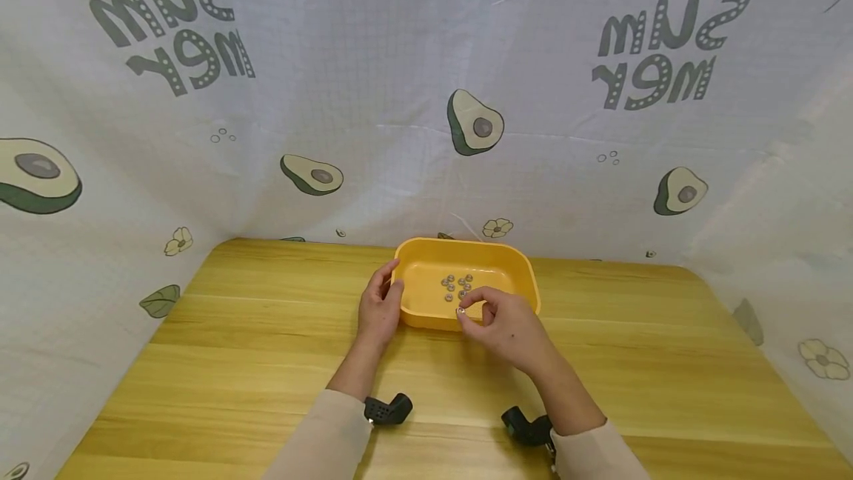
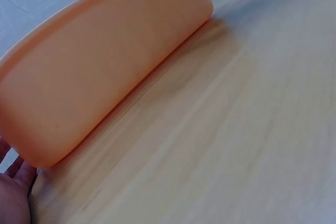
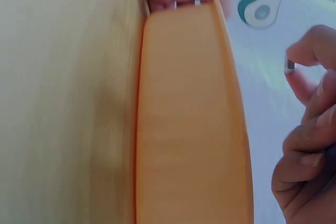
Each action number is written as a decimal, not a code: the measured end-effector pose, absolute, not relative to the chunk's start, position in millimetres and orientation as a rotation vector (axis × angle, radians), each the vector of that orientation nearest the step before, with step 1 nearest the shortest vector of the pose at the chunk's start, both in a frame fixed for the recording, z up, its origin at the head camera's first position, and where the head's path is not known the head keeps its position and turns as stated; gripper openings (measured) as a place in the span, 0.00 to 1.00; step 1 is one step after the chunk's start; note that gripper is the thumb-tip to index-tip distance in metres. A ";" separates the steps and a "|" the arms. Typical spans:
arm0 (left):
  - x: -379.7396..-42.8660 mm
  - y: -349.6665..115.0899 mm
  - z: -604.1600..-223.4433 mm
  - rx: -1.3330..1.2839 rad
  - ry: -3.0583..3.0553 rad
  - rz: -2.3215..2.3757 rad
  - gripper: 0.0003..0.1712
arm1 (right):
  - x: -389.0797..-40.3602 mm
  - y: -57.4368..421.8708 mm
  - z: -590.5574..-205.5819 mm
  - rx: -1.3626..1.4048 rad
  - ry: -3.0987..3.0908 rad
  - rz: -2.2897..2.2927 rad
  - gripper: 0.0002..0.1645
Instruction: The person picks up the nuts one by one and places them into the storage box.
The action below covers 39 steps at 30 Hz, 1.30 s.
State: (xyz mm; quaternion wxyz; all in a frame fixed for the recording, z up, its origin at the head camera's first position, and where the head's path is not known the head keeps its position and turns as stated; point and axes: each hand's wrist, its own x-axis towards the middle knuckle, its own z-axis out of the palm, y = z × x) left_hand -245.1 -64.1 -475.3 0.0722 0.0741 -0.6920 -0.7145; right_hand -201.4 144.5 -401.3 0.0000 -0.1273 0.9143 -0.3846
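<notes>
A yellow plastic tray [image 1: 416, 319] stands on the wooden table. Several small metal nuts [image 1: 449, 297] lie on its floor. Between thumb and index finger, my right hand [image 1: 509, 328] pinches one small metal nut [image 1: 460, 310] above the tray's near rim; the right wrist view shows this nut [image 3: 290, 65] at the fingertips, the other fingers folded. My left hand [image 1: 380, 310] rests against the outside of the tray's left end, thumb and fingertips touching the wall. Only part of the left hand [image 2: 14, 192] appears in the left wrist view, beside the tray's corner.
The wooden table [image 1: 266, 361] extends to both sides and in front of the tray. Behind it hangs a white curtain [image 1: 400, 95] printed with avocados and lettering. Black wrist cameras [image 1: 389, 410] are worn on both forearms.
</notes>
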 end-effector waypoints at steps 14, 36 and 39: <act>-244.6 -64.2 -473.6 0.199 -2.061 -2.153 0.24 | -246.3 170.1 -400.0 -0.384 3.072 -1.001 0.12; -245.0 -63.4 -474.5 0.223 -2.080 -2.141 0.24 | -279.0 168.5 -410.0 -0.302 2.873 -0.820 0.11; -244.9 -64.0 -475.2 0.220 -2.078 -2.145 0.24 | -281.0 166.1 -410.4 -0.324 2.861 -0.791 0.11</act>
